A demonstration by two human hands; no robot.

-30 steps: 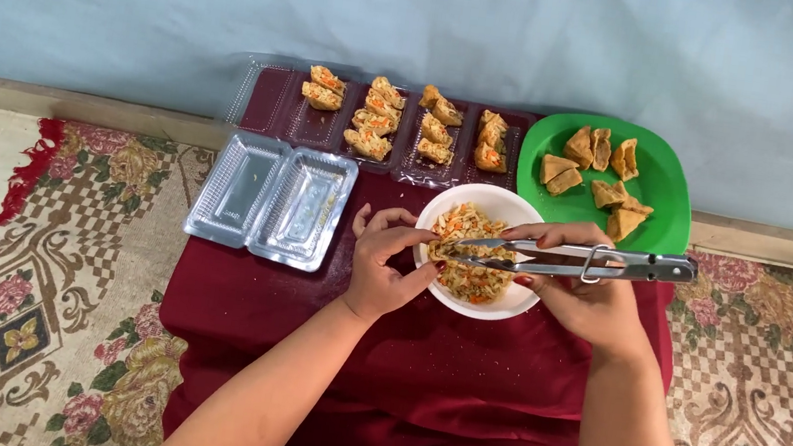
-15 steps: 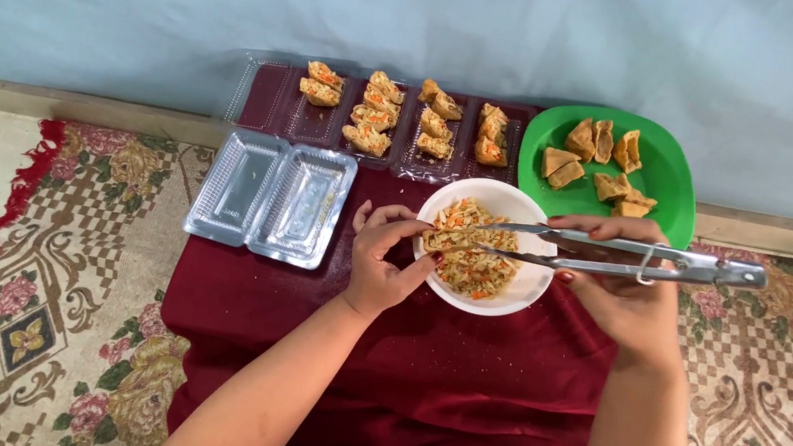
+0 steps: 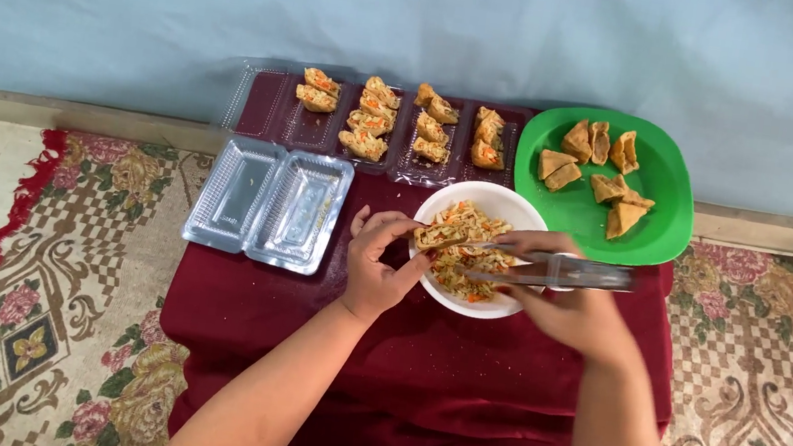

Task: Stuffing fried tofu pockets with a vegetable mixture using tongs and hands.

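I'm pinching a tan fried tofu pocket (image 3: 437, 235) in my left hand (image 3: 379, 263) over the white round bowl (image 3: 480, 203) mid-surface; my right hand (image 3: 579, 311) is squeezing steel tongs (image 3: 552, 270) nearly closed on shredded vegetable filling (image 3: 464, 262). Risk: overfilling is tearing the pocket, strands dropping onto the maroon cloth (image 3: 419, 367).

I see my left hand (image 3: 379, 269) holding a tofu piece (image 3: 442, 235) over the white bowl (image 3: 519, 210) of filling. My right hand (image 3: 575, 311) grips metal tongs (image 3: 552, 270) pointing into the bowl. Behind: a filled clear tray (image 3: 270, 102), a green plate (image 3: 666, 201) of tofu, and an empty tray (image 3: 268, 205) left, all on the red worktop (image 3: 285, 310).
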